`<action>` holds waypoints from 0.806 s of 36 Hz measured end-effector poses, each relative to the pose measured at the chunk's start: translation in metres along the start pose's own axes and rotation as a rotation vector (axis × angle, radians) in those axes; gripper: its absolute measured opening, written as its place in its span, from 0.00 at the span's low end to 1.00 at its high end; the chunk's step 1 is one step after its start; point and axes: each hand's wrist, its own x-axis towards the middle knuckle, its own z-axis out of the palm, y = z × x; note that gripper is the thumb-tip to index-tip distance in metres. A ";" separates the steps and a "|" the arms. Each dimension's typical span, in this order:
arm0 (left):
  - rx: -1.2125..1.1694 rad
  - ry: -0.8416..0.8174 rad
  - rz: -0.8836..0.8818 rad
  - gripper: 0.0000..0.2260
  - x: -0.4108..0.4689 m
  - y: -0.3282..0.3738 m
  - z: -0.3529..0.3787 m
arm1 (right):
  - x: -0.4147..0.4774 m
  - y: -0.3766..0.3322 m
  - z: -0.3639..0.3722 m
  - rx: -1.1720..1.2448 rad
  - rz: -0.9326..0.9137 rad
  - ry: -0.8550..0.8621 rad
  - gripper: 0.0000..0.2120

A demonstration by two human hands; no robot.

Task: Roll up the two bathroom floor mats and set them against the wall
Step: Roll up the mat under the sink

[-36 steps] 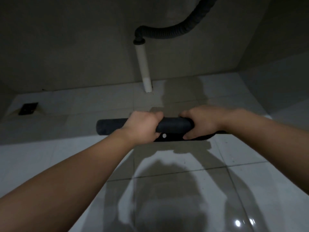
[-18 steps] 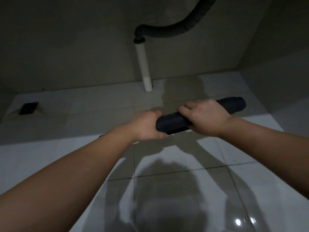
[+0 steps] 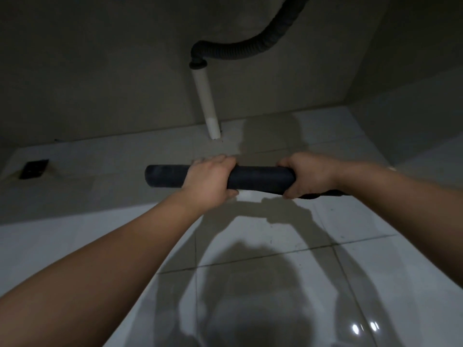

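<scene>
A dark floor mat (image 3: 260,179), rolled into a tight tube, is held level above the tiled floor in the middle of the view. My left hand (image 3: 210,180) grips it left of centre, fingers wrapped over the top. My right hand (image 3: 307,175) grips it further right. The roll's left end sticks out past my left hand; its right end is mostly hidden behind my right wrist. A second mat is not in view.
The grey back wall (image 3: 100,71) meets the pale tiled floor (image 3: 250,246) just beyond the roll. A white drain pipe (image 3: 206,101) with a dark corrugated hose (image 3: 250,50) stands at the wall. A dark floor drain (image 3: 33,168) lies far left. A side wall (image 3: 413,71) rises at right.
The roll was tilted up to the right half a second ago; it is now level again, and both hands sit wider apart on it.
</scene>
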 end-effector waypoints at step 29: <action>-1.432 -0.371 -0.586 0.15 0.161 0.319 0.047 | -0.121 0.239 0.006 0.742 0.438 0.391 0.16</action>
